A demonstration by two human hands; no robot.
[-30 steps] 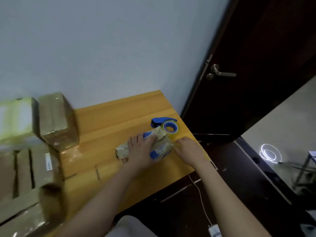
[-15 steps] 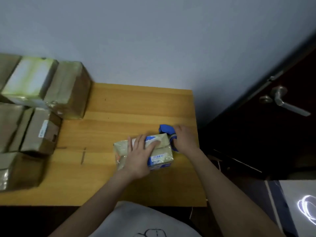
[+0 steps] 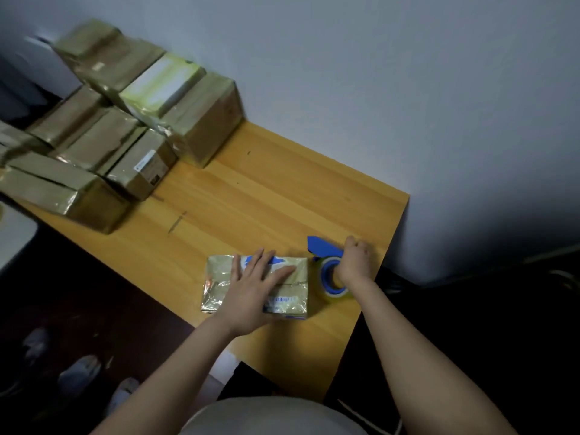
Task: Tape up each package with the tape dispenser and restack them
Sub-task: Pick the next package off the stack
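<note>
- The fingers [image 3: 279,274] of the left hand [image 3: 251,296] are lying straight and spread. They are pressing flat on top of the package [image 3: 219,277] and gripping nothing.
- The fingers [image 3: 353,244] of the right hand [image 3: 354,262] are curling round the blue tape dispenser [image 3: 323,246]. They are holding it on the desk [image 3: 266,199], just beside the package's right edge.
- The roll of clear tape [image 3: 329,293] is sitting in the dispenser, partly hiding under the right wrist.
- The package, glossy with tape and bearing a blue-and-white label, is lying flat near the desk's front right corner.
- A stack of taped packages [image 3: 125,142] is crowding the desk's far left end against the wall [image 3: 376,89]. It is sitting well apart from the hands, with bare wood showing between.
- Pale shoes [image 3: 78,375] are lying on the dark floor to the left of the desk.
</note>
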